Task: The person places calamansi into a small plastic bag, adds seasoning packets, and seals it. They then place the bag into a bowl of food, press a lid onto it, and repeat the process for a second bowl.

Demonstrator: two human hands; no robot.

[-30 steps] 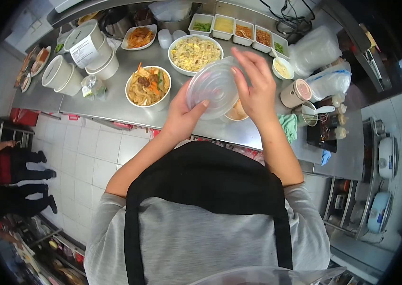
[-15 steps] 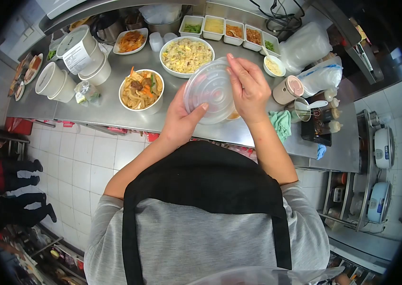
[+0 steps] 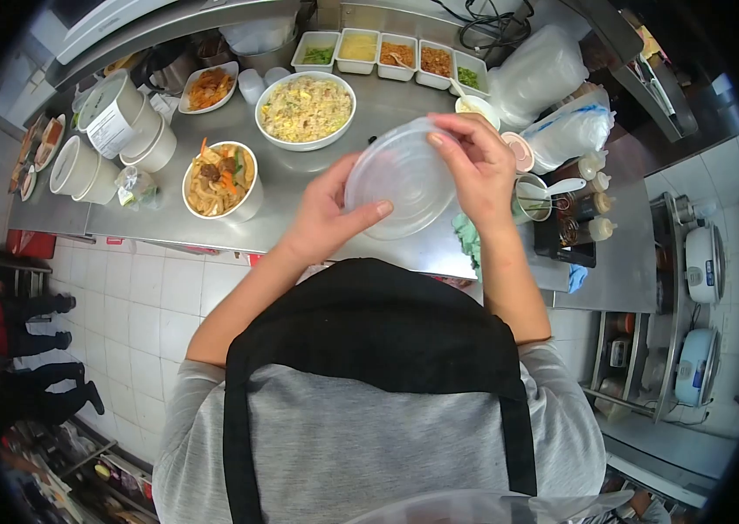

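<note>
This is a commercial takeaway kitchen. A long stainless-steel desk [image 3: 317,188] carries a big bowl of fried rice [image 3: 304,109], a bowl of noodles [image 3: 217,179], a row of topping tubs [image 3: 391,52], stacked takeaway tubs [image 3: 112,122] and sauce bottles [image 3: 592,205]. Rice cookers [image 3: 701,262] stand nearby over a white tiled floor [image 3: 160,297].

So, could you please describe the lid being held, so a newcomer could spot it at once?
On the long steel counter, look right of the white noodle bowl, near the front edge. There the left hand and right hand hold a round lid. Unlike the noodle bowl and the rice bowl, it is see-through and empty.
</note>
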